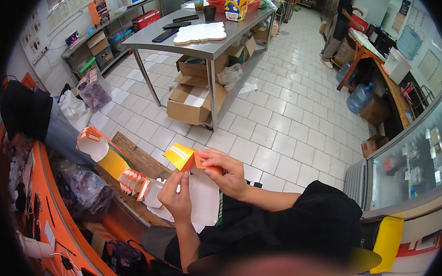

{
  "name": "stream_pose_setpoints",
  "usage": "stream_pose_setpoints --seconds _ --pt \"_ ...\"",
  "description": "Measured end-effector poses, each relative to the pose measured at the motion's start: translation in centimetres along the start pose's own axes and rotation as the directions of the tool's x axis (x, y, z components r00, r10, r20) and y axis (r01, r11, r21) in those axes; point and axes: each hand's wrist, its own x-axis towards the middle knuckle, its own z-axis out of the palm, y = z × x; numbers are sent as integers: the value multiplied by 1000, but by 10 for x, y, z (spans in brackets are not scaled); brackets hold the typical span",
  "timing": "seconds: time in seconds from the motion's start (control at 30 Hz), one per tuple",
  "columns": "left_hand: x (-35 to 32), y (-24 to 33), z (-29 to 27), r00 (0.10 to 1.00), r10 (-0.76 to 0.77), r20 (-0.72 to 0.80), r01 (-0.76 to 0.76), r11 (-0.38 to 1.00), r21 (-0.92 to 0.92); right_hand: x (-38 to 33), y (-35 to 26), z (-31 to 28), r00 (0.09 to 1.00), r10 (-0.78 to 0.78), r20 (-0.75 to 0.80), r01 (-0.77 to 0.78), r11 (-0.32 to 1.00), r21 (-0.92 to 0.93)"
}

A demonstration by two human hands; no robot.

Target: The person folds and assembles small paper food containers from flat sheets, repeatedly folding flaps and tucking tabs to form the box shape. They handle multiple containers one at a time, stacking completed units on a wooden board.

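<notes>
We observed both hands at chest height over the lap: left hand [178, 194] and right hand [226, 171], each grip pinched on the flat orange-and-white carton blank [193, 182]; more blanks [133, 181] lay just left.

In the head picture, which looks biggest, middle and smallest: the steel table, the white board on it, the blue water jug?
1. Steel table, clearly biggest.
2. White board.
3. Blue water jug, a bit smaller-looking; it stands elsewhere in the room, so that's unsure.

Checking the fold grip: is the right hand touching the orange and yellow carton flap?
Touching. The head view shows the right hand with its fingertips pinching the orange and yellow carton flap.
</notes>
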Motion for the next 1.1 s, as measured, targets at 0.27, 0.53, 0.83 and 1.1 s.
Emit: stream_pose_setpoints --seconds 0.27,0.53,0.83,1.1 --pt "2 -8 5 935 -334 121 323 656 -682 6 -4 4 996 39 75 -45 996 79" --pt "-6 -16 19 958 -285 18 225 717 -660 -1 5 14 941 281 186 -333 862 381" --pt "-13 -11 25 936 -353 2 254 669 -699 -13 24 17 960 194 204 -239 944 227" --pt "-23 -7 25 846 -518 -129 339 708 -619 -16 43 19 880 281 384 -349 930 118"
